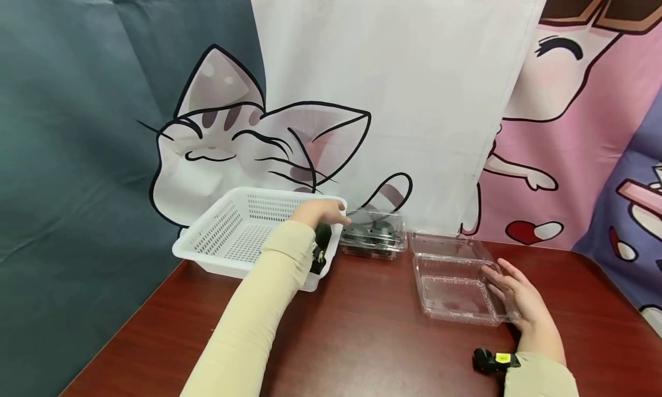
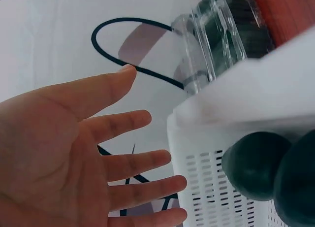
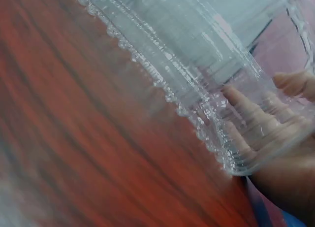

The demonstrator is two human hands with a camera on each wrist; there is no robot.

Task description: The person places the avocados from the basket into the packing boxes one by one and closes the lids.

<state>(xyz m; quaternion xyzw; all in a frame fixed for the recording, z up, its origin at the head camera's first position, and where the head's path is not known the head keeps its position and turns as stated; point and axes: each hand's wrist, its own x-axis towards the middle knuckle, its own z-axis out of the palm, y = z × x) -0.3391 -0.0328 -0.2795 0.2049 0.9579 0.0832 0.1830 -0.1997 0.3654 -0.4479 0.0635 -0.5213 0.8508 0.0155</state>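
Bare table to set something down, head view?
Tabletop between white basket and open clear container, in front of the filled clear packaging; also right of the right grip. Crowded: the back, where basket, packaging and container sit close.

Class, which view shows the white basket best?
The head view: it shows most of the white basket, despite the left sleeve. The left wrist view shows only part, close up; the right wrist view, none.

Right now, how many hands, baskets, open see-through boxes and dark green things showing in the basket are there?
Hands: 2 (left hand, right hand)
Basket: 1
Open see-through box: 1
Dark green things showing: 2
Total: 6
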